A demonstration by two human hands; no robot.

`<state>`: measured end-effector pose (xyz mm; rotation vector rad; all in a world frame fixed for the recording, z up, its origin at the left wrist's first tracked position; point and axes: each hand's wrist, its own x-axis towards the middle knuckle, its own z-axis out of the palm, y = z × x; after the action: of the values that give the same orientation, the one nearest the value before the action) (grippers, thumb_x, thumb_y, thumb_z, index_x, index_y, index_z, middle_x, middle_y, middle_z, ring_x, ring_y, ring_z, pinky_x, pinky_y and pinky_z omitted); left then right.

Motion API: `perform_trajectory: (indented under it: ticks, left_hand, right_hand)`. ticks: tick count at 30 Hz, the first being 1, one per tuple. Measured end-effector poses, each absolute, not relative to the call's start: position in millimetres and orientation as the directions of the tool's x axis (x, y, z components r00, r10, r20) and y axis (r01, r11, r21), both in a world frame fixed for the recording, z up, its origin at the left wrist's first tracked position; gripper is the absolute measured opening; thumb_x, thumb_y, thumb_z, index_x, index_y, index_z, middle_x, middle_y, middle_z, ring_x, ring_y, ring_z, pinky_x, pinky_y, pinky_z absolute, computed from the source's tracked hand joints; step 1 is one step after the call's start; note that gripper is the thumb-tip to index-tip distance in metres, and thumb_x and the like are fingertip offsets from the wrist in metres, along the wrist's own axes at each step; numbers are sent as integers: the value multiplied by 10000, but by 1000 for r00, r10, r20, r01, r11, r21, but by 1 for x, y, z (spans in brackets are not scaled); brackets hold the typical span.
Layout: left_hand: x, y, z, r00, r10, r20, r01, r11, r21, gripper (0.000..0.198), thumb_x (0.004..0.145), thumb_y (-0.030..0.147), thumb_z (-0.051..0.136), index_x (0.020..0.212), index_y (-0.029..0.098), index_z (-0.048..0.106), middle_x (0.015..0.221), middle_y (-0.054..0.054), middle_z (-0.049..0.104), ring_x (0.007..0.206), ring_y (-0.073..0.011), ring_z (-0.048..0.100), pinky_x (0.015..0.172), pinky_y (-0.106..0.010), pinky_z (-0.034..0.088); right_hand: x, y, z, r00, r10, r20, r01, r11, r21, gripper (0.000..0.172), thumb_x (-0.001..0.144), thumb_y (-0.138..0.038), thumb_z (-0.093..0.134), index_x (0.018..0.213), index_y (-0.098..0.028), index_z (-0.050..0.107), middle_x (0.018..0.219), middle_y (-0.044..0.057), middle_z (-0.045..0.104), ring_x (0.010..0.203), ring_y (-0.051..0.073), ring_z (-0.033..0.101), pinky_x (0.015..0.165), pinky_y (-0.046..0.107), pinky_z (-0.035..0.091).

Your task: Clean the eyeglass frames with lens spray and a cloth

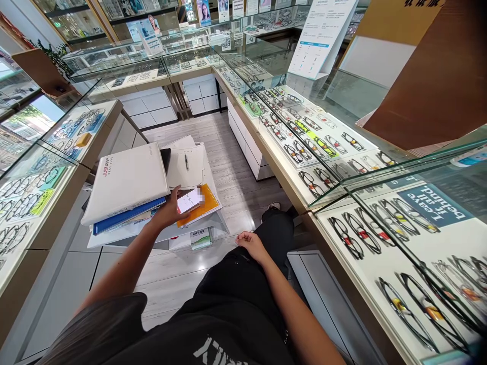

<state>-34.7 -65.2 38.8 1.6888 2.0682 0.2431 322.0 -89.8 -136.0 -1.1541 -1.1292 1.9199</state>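
Observation:
My left hand [166,210] is closed around the left end of a phone [190,201] with a lit screen, part of which is blurred out. Beneath the phone lies an orange booklet [209,199] on a small white table [221,223]. Just left of that hand, a thick white binder [129,177] rests on a blue folder [127,215]. Behind the phone are white papers with a pen [186,161] on them. On my thigh rests my right hand [251,245], its fingers curled in, with nothing visible in them.
Glass display cases with rows of eyeglasses stand on the right [365,233], the left [49,187] and the far side [144,76]. A white sign [317,38] and a brown board [433,86] stand on the right case. Below the table's front edge is a green-and-white packet [201,238].

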Motion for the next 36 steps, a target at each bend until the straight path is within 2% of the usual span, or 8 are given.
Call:
perform_trajectory:
  ticks: [3,7,12,16,27,36]
  left_hand:
    - [-35,-64,38,-143,966,-214,880,223,419,1143,816,419,876,1716,240,194,1748,-230,440,1598,-384,482,1237,-472,485]
    - [-39,-63,32,-147,969,-200,888,218,405,1096,837,446,860,1698,252,211,1735,-202,473,1585,-357,501,1225,-460,486]
    - [-37,-59,30,-199,953,-230,901,270,340,968,837,565,831,1614,227,363,1688,-238,510,1520,-399,563,1127,-466,546]
    - [-30,-53,34,-215,940,-266,917,288,277,909,831,615,800,1575,229,450,1716,-213,460,1535,-404,525,1116,-468,546]
    - [-30,-47,35,-189,944,-270,934,258,248,944,818,644,777,1606,219,479,1687,-210,481,1541,-428,496,1100,-465,567]
    - [-35,-50,29,-196,955,-221,932,251,261,906,812,642,798,1579,247,518,1659,-196,514,1482,-441,562,1066,-469,572]
  right_hand:
    - [324,-91,-133,-447,817,-364,-52,-430,-901,384,638,-487,916,658,-214,646,642,-35,613,610,121,448,651,297,375]
    - [326,-92,-129,-456,818,-351,-35,-410,-911,376,648,-483,920,635,-217,655,608,-43,555,611,130,439,637,301,359]
    - [326,-92,-129,-454,821,-346,-20,-397,-918,345,640,-461,931,647,-212,692,631,-28,592,633,145,478,651,309,380]
    - [326,-92,-129,-449,826,-341,-14,-388,-922,323,645,-441,929,642,-209,704,636,-23,603,634,147,488,656,309,384]
    - [326,-91,-133,-423,851,-311,-29,-356,-934,347,719,-461,856,603,-207,649,651,-36,555,654,135,459,690,314,364]
    - [327,-92,-144,-423,855,-299,-45,-350,-936,230,744,-403,798,676,-207,698,595,-58,502,626,130,411,666,309,318]
